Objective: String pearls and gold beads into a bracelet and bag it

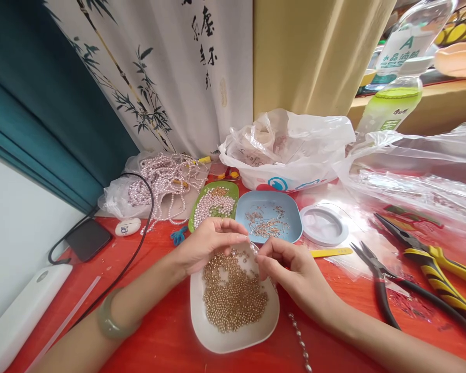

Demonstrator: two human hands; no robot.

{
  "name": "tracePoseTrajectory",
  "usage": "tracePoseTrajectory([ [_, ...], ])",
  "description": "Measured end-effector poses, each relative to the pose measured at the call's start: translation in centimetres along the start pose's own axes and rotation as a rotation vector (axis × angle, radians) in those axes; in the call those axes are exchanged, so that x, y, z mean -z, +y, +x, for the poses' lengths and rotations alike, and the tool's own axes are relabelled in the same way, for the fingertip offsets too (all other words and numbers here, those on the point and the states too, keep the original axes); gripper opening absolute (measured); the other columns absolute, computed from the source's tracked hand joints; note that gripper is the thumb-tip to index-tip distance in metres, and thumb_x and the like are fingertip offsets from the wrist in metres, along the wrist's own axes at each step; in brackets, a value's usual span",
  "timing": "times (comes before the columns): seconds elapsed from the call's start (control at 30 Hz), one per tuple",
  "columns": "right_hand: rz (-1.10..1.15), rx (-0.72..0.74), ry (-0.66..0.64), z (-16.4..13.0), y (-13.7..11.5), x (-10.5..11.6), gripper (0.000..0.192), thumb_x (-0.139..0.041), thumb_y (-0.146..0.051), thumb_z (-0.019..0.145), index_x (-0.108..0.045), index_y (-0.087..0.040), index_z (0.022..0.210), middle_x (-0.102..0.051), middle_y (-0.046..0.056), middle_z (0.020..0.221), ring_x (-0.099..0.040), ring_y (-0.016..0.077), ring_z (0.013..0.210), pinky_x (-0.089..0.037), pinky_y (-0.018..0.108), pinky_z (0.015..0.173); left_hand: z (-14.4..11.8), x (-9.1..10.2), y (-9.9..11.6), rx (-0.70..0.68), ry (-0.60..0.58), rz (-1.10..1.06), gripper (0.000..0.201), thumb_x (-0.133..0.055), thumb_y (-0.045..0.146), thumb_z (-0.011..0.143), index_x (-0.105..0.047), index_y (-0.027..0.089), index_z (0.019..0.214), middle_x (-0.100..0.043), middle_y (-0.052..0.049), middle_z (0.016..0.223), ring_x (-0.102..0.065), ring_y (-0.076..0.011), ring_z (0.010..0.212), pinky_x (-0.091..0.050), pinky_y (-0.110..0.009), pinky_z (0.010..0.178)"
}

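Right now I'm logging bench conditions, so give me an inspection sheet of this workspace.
Surface: red table, crowded.
Job's things: white dish of gold beads.
Clutter: green tray of pearls, blue tray of pins, pliers, plastic bags.
Grips: left hand and right hand pinch something small over the dish.
Cables: black cable by a phone.
Surroundings: bamboo-print curtain, bottle.

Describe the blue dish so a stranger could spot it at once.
On the red table, look just beyond the hands, in front of the white plastic bag. The blue dish sits there between a green dish of pale beads and a clear round lid. It alone is light blue and holds thin metal pins.
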State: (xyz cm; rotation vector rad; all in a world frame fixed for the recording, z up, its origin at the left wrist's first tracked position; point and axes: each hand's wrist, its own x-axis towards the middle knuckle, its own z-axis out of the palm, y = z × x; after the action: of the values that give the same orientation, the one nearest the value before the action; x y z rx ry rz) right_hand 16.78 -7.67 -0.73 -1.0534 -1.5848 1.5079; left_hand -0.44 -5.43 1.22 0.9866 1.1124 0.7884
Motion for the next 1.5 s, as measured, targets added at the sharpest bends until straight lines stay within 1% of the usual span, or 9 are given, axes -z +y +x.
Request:
tracePoseTrajectory([
  [0.2, -0.005, -0.016, 0.003, 0.0, 0.0, 0.0, 0.014, -0.046, -0.017, 0.070, -0.050, -0.018, 0.057, -0.053, -0.003, 0.051, -0.046, 0.0086, 0.048, -0.034, 0.021, 0.046, 0.1, 0.1, -0.2, 0.011, -0.009, -0.051, 0.015, -0.070, 0.019, 0.061, -0.063, 0.012, 0.073, -0.062, -0.002, 0.071, -0.045, -0.0039, 0.051, -0.029, -0.017, 0.042],
  [0.53, 0.020, -0.017, 0.007, 0.1, 0.1, 0.1, 0.013, -0.047, -0.014, 0.070, -0.050, -0.018, 0.057, -0.053, -0.004, 0.050, -0.046, 0.0080, 0.047, -0.034, 0.021, 0.046, 0.3, 0.3, -0.4, -0.017, -0.056, -0.071, 0.012, -0.069, 0.016, 0.064, -0.064, 0.012, 0.073, -0.061, -0.001, 0.071, -0.043, -0.0011, 0.047, -0.029, -0.015, 0.042],
  [0.97, 0.006, -0.030, 0.002, 0.2, 0.1, 0.1, 0.015, -0.046, -0.012, 0.069, -0.050, -0.018, 0.056, -0.054, -0.004, 0.051, -0.047, 0.0083, 0.048, -0.036, 0.021, 0.047, 0.2, 0.1, -0.3, -0.019, -0.024, 0.025, 0.013, -0.069, 0.019, 0.061, -0.065, 0.012, 0.071, -0.060, -0.001, 0.068, -0.046, -0.0047, 0.051, -0.032, -0.017, 0.043],
  [1.13, 0.001, -0.032, -0.019, 0.2, 0.4, 0.1, 0.015, -0.048, -0.020, 0.076, -0.051, -0.017, 0.062, -0.055, -0.002, 0.054, -0.050, 0.0089, 0.050, -0.038, 0.021, 0.048, 0.2, 0.4, -0.3, -0.066, -0.039, 0.084, 0.018, -0.069, 0.020, 0.063, -0.063, 0.013, 0.079, -0.064, -0.003, 0.074, -0.053, -0.0074, 0.060, -0.035, -0.017, 0.047],
  [1.23, -0.005, -0.011, -0.032, 0.2, 0.6, 0.2, 0.017, -0.049, -0.026, 0.080, -0.053, -0.017, 0.065, -0.057, -0.002, 0.057, -0.051, 0.0091, 0.052, -0.038, 0.021, 0.050, 0.0, 0.6, 0.1, -0.097, -0.048, 0.181, 0.024, -0.068, 0.020, 0.064, -0.060, 0.013, 0.086, -0.066, -0.005, 0.080, -0.058, -0.0106, 0.067, -0.038, -0.019, 0.051],
  [1.3, -0.012, 0.000, -0.032, 0.3, 0.7, 0.2, 0.019, -0.049, -0.028, 0.081, -0.053, -0.017, 0.067, -0.057, -0.001, 0.058, -0.051, 0.0093, 0.053, -0.038, 0.022, 0.050, -0.2, 0.7, 0.7, -0.122, -0.013, 0.298, 0.024, -0.066, 0.021, 0.066, -0.058, 0.012, 0.087, -0.066, -0.006, 0.081, -0.058, -0.0125, 0.070, -0.041, -0.022, 0.055],
  [1.4, -0.022, 0.007, -0.029, 0.3, 0.7, 0.2, 0.020, -0.048, -0.030, 0.082, -0.054, -0.017, 0.068, -0.059, 0.000, 0.059, -0.052, 0.0100, 0.055, -0.040, 0.022, 0.052, -0.5, 1.0, 1.5, -0.192, 0.060, 0.559, 0.016, -0.062, 0.023, 0.068, -0.060, 0.013, 0.082, -0.065, -0.004, 0.081, -0.058, -0.0148, 0.074, -0.044, -0.027, 0.064],
  [1.43, -0.023, 0.007, -0.025, 0.3, 0.7, 0.2, 0.020, -0.049, -0.030, 0.081, -0.054, -0.017, 0.067, -0.059, 0.000, 0.059, -0.053, 0.0103, 0.055, -0.040, 0.022, 0.053, -0.6, 1.2, 1.7, -0.219, 0.068, 0.657, 0.013, -0.061, 0.023, 0.069, -0.062, 0.014, 0.079, -0.065, -0.004, 0.081, -0.058, -0.0154, 0.075, -0.044, -0.028, 0.067],
  [1.5, -0.020, 0.007, -0.013, 0.3, 0.7, 0.1, 0.020, -0.049, -0.030, 0.081, -0.054, -0.017, 0.067, -0.059, -0.001, 0.059, -0.053, 0.0106, 0.055, -0.040, 0.022, 0.053, -0.9, 1.4, 2.0, -0.261, 0.041, 0.843, 0.010, -0.057, 0.022, 0.072, -0.064, 0.016, 0.078, -0.065, -0.003, 0.082, -0.058, -0.0160, 0.076, -0.044, -0.030, 0.070],
])
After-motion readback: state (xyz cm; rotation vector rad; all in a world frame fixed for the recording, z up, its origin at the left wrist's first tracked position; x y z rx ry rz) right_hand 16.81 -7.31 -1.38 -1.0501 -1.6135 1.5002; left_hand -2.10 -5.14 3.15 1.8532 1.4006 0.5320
